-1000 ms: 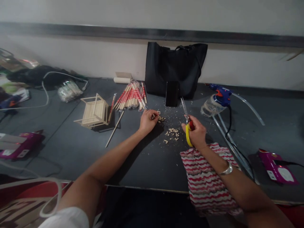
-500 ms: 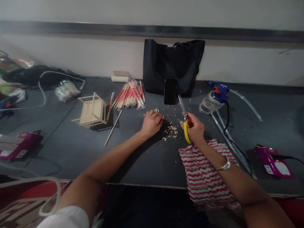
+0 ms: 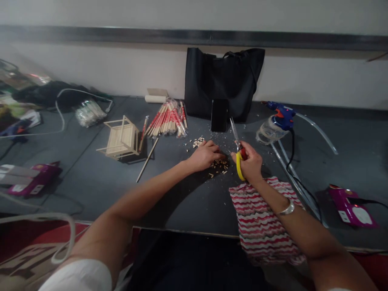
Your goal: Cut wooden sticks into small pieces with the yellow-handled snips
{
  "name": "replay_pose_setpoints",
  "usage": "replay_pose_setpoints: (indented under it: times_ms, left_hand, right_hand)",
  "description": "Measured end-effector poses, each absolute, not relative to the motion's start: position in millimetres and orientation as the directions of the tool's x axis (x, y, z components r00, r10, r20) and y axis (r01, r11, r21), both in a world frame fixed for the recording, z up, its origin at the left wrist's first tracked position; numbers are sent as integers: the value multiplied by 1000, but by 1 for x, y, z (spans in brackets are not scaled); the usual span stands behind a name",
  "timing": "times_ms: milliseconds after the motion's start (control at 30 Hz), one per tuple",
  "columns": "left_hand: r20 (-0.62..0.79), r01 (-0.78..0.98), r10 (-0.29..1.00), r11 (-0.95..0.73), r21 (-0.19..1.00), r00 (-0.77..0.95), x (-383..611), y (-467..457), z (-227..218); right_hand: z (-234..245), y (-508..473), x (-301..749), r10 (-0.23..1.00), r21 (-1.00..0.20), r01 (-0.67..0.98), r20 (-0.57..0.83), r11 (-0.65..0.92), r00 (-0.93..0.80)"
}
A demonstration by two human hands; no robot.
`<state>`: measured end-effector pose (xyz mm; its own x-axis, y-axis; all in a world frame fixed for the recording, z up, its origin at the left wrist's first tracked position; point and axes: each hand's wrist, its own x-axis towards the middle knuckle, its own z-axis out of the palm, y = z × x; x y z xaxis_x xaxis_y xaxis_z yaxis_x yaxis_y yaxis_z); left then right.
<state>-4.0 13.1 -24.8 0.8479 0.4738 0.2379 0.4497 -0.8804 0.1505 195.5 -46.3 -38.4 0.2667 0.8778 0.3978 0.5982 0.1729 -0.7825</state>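
Observation:
My left hand (image 3: 207, 157) reaches over a pile of short cut wooden stick pieces (image 3: 220, 165), its fingers partly stretched and their tips at the pile's edge. Left of its knuckles lies a second cluster of small pale pieces (image 3: 198, 141). My right hand (image 3: 251, 161) grips scissors (image 3: 239, 163) with yellow and red handles, blades pointing away from me and nearly closed. Beneath my right forearm is a red-and-white wavy striped cloth (image 3: 257, 218), hanging over the table edge.
At left stand a small wooden stick frame (image 3: 123, 139), a loose stick (image 3: 147, 161) and wrapped chopsticks (image 3: 168, 119). A phone (image 3: 219, 115) leans on a black bag (image 3: 224, 81). Right are a blue glue gun (image 3: 280, 115), clear glue sticks (image 3: 287, 178) and a purple power box (image 3: 351, 206).
My left hand has moved right, from beside the pale cluster to over the wooden pieces, uncovering more of that cluster. My right hand keeps the scissors almost in place. The view has shifted slightly.

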Motion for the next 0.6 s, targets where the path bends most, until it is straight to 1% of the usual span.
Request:
replay_pose_setpoints:
  times_ms: [100,267,333,433,533,600]
  left_hand:
    - [172,383,399,-916,122,900,3,20,-18]
    - [157,308,320,-946,99,934,10,29,-17]
    - [158,322,336,-941,109,929,11,32,-18]
    - [143,342,364,-927,157,920,13,36,-20]
    - [119,335,362,-922,196,925,15,36,-17]
    - [120,354,384,-911,211,916,12,36,-13]
  right_hand:
    - [-39,-45,197,880,-786,594,393,171,267]
    - [-39,-45,198,880,-781,594,405,193,248]
    - [-40,-45,197,881,-780,597,402,187,249]
    - [-41,-45,197,887,-772,613,390,170,246]
    - [-41,-45,198,890,-766,622,384,159,246]
    - [-41,-45,198,885,-768,619,391,163,252]
